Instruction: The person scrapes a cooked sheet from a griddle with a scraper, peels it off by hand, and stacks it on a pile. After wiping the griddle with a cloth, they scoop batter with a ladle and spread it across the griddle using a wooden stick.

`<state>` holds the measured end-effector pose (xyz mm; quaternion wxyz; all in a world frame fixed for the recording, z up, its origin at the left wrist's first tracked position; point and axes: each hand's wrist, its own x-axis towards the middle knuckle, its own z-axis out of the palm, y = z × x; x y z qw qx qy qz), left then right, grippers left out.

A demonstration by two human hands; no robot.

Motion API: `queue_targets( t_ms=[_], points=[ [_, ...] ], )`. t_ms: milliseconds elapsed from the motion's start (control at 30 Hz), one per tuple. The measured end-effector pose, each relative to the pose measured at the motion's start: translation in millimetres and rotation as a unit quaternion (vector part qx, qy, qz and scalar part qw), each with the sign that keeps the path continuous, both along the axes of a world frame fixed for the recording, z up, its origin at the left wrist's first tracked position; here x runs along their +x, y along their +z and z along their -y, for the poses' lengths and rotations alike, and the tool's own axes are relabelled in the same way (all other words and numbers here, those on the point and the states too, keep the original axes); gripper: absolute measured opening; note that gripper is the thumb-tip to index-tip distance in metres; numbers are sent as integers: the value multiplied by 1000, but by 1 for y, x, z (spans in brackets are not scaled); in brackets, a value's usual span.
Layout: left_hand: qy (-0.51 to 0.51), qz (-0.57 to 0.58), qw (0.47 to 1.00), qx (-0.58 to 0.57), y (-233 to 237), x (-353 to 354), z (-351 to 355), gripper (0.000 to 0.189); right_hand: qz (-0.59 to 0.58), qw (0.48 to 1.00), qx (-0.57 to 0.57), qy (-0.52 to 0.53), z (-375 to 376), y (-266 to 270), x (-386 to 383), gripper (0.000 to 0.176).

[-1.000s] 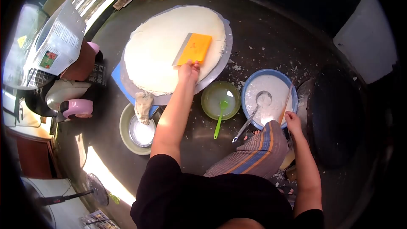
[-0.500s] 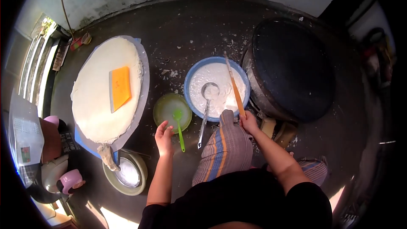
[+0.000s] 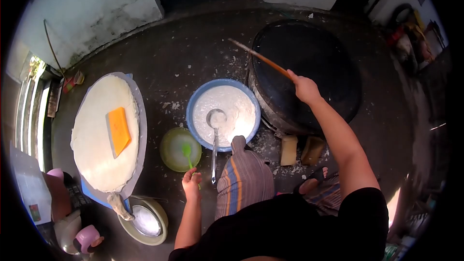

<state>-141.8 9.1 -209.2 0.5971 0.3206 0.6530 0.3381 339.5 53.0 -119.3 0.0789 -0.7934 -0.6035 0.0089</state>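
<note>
Your right hand (image 3: 305,89) is closed around a wooden stick (image 3: 261,58), slanting over the rim of a large black disc (image 3: 314,82). Your left hand (image 3: 192,181), fingers half-curled, meets a green spatula (image 3: 187,152); whether it grips is unclear. A blue basin (image 3: 191,126) sits nearby.

The stick (image 3: 265,59) partly blocks the way over the black griddle (image 3: 309,53).

Green spatula (image 3: 187,151), handle partly hidden
</note>
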Motion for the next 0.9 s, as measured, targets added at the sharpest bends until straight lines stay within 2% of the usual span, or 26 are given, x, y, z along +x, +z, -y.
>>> queue_targets(
  t_ms=[67,100,133,167,233,267,300,367,433,467,500,567,633,667,700,733,767,800,833,867,900],
  points=[
    [-2,12,1000,25,-3,-3,2,29,-55,958,50,-278,3,-12,44,52],
    [-7,12,1000,27,-4,-3,1,29,-95,906,76,-405,5,-4,50,53],
    [1,12,1000,24,-6,-5,3,28,-37,937,39,-345,12,-4,47,54],
    [10,14,1000,20,-7,-4,4,28,19,983,3,-181,22,-5,40,55],
    [3,14,1000,9,-11,-2,4,28,49,997,-53,-41,32,18,8,57],
    [-4,10,1000,-4,-12,-3,8,28,46,988,-22,-146,33,7,24,59],
    [-7,10,1000,-3,-12,-1,10,28,22,956,-21,-290,27,8,35,59],
    [-28,-1,1000,2,-3,6,5,27,41,980,-14,-194,28,8,40,58],
    [-28,9,1000,6,-3,9,3,27,72,996,-28,-45,32,20,20,57],
    [-32,14,999,7,-2,6,6,27,59,989,-25,-130,33,20,25,56],
    [-35,15,999,10,-2,5,7,27,-7,961,-2,-277,29,13,39,57],
    [-25,28,999,-2,-6,4,6,26,-44,920,10,-388,29,0,55,57],
    [-31,36,999,1,-12,0,7,26,-17,966,-24,-257,56,18,35,56],
    [-24,37,999,4,-15,-4,10,26,-24,948,15,-318,72,5,50,53],
    [-30,38,999,2,-17,-6,14,26,-87,878,87,-463,86,-20,84,50],
    [-24,36,999,-4,-19,-8,13,25,-257,753,187,-576,102,-22,104,46],
    [-18,33,999,-11,-20,-10,11,25,-411,577,273,-650,111,-26,113,43],
    [-18,35,999,-13,-17,-10,13,25,-283,714,231,-597,117,-42,109,41],
    [-20,37,999,-15,-19,-8,12,25,-141,823,179,-520,127,-56,102,39],
    [-23,30,999,-32,-24,-8,12,25,0,924,180,-338,133,-49,67,39],
    [-27,20,998,-48,-26,-9,12,25,-135,958,139,-213,138,-37,34,43]
  ],
)
